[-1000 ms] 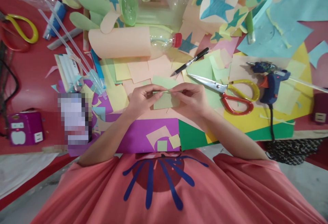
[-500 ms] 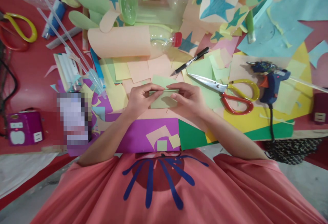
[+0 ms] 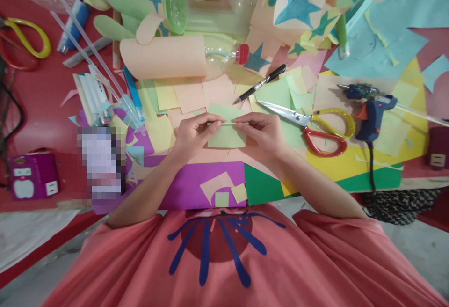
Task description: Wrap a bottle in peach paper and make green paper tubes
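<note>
A small piece of light green paper [image 3: 227, 137] is held between my two hands, with a raised crease running across it. My left hand [image 3: 197, 134] pinches the crease at its left end between thumb and index finger. At the right end, the thumb and index finger of my right hand [image 3: 262, 131] pinch the same crease. Beyond the paper lies a black pen [image 3: 260, 84], slanting up to the right. Scissors [image 3: 312, 127] with one yellow and one red handle loop rest to the right of my right hand, blades closed.
A bottle wrapped in peach paper [image 3: 164, 56] lies behind the hands. At right are a blue hot glue gun [image 3: 372, 115] and its cord. On the left stand a blurred-out rectangle [image 3: 100, 162] and a purple power adapter [image 3: 34, 176]. Paper scraps and starred cut-outs [image 3: 298, 5] cover much of the table.
My fingers have spread slightly apart along the crease, my right hand shifting a little to the right. More of the green paper's middle now shows between them.
</note>
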`<control>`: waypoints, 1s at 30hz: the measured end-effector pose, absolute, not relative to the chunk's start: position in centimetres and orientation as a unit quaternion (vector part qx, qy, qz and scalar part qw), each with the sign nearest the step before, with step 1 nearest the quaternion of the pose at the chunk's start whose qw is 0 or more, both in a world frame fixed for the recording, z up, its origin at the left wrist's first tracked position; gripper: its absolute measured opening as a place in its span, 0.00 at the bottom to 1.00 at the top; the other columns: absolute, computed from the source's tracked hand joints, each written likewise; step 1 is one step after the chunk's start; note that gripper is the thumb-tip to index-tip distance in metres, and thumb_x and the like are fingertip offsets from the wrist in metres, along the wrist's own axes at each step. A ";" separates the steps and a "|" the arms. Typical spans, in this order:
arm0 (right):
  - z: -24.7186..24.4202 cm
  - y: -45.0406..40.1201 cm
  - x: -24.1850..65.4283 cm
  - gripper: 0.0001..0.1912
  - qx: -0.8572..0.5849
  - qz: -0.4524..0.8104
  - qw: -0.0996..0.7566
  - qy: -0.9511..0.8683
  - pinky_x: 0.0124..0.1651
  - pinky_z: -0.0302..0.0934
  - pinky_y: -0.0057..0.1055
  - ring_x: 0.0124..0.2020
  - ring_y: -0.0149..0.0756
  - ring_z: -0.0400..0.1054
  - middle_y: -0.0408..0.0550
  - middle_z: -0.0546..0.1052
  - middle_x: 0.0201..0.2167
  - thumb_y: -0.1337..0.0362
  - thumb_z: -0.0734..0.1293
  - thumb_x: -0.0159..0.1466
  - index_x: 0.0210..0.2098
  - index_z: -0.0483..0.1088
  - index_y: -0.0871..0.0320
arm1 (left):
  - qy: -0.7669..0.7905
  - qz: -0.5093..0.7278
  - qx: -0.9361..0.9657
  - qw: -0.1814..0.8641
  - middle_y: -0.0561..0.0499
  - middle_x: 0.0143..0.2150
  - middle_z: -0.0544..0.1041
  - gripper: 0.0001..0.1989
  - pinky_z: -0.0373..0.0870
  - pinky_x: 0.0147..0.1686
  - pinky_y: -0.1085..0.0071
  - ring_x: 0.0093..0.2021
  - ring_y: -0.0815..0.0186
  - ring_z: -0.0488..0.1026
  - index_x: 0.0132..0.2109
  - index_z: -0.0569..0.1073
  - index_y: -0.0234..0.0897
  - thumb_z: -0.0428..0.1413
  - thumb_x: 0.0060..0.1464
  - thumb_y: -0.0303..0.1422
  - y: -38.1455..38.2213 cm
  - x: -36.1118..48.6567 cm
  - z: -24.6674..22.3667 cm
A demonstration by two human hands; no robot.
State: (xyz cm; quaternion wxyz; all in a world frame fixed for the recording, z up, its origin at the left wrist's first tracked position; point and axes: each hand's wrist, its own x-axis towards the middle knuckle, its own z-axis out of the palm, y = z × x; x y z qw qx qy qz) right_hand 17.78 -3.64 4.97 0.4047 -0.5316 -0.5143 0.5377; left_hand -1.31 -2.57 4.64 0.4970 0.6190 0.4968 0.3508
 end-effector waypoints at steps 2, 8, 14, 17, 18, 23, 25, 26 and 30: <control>5.0 -3.6 17.8 0.07 -0.531 0.536 0.407 -0.515 0.27 0.62 0.27 0.25 0.28 0.67 0.45 0.80 0.26 0.59 0.72 0.54 0.28 0.80 0.55 | 0.501 0.350 0.619 0.492 0.53 0.25 0.77 0.13 0.58 0.19 0.75 0.19 0.74 0.64 0.37 0.80 0.39 0.58 0.54 0.42 -2.6 -1.3 4.6; 4.9 -3.7 17.9 0.05 -0.529 0.536 0.403 -0.520 0.25 0.59 0.27 0.22 0.26 0.64 0.44 0.79 0.25 0.62 0.70 0.54 0.28 0.79 0.55 | 0.491 0.367 0.598 0.516 0.48 0.35 0.81 0.09 0.71 0.34 0.73 0.35 0.67 0.76 0.35 0.79 0.37 0.60 0.52 0.38 -2.6 -1.2 4.7; 5.0 -3.5 17.9 0.05 -0.516 0.551 0.402 -0.518 0.29 0.62 0.27 0.25 0.26 0.67 0.44 0.79 0.27 0.65 0.70 0.54 0.29 0.78 0.57 | 0.479 0.370 0.608 0.514 0.49 0.34 0.81 0.08 0.72 0.36 0.73 0.36 0.67 0.77 0.35 0.79 0.38 0.60 0.52 0.37 -2.6 -1.2 4.4; 4.9 -3.5 17.9 0.05 -0.517 0.564 0.403 -0.503 0.30 0.64 0.27 0.27 0.27 0.68 0.44 0.79 0.29 0.63 0.71 0.53 0.30 0.78 0.56 | 0.487 0.361 0.608 0.513 0.49 0.35 0.81 0.09 0.72 0.37 0.73 0.36 0.67 0.77 0.34 0.79 0.39 0.60 0.53 0.39 -2.7 -1.2 4.5; 4.9 -3.5 17.9 0.05 -0.518 0.564 0.405 -0.499 0.31 0.64 0.27 0.28 0.28 0.68 0.44 0.79 0.29 0.63 0.71 0.53 0.29 0.78 0.56 | 0.488 0.359 0.609 0.512 0.49 0.35 0.81 0.09 0.72 0.37 0.73 0.37 0.67 0.77 0.34 0.78 0.39 0.59 0.53 0.39 -2.7 -1.2 4.5; 4.9 -3.6 17.8 0.03 -0.515 0.550 0.417 -0.509 0.31 0.64 0.27 0.27 0.27 0.69 0.43 0.78 0.27 0.66 0.70 0.55 0.29 0.77 0.57 | 0.480 0.344 0.631 0.502 0.49 0.35 0.81 0.09 0.72 0.37 0.73 0.37 0.67 0.77 0.35 0.77 0.39 0.59 0.54 0.39 -2.7 -1.2 4.7; 4.9 -3.6 17.7 0.03 -0.511 0.548 0.422 -0.510 0.30 0.63 0.26 0.27 0.27 0.68 0.43 0.78 0.26 0.66 0.70 0.55 0.29 0.77 0.58 | 0.474 0.334 0.642 0.502 0.49 0.35 0.81 0.10 0.72 0.35 0.74 0.36 0.67 0.76 0.36 0.76 0.38 0.57 0.55 0.40 -2.7 -1.3 4.7; 4.9 -3.6 17.7 0.03 -0.511 0.548 0.423 -0.510 0.30 0.63 0.26 0.26 0.27 0.68 0.43 0.78 0.26 0.66 0.70 0.54 0.29 0.77 0.58 | 0.473 0.332 0.646 0.499 0.49 0.35 0.80 0.11 0.72 0.34 0.74 0.36 0.68 0.76 0.37 0.76 0.37 0.56 0.56 0.41 -2.7 -1.3 4.7; 4.9 -3.5 17.7 0.03 -0.512 0.544 0.432 -0.505 0.27 0.60 0.25 0.25 0.25 0.66 0.43 0.78 0.26 0.65 0.71 0.53 0.28 0.77 0.58 | 0.473 0.346 0.653 0.480 0.50 0.34 0.79 0.14 0.72 0.33 0.75 0.35 0.69 0.76 0.37 0.74 0.37 0.55 0.57 0.43 -2.7 -1.3 4.3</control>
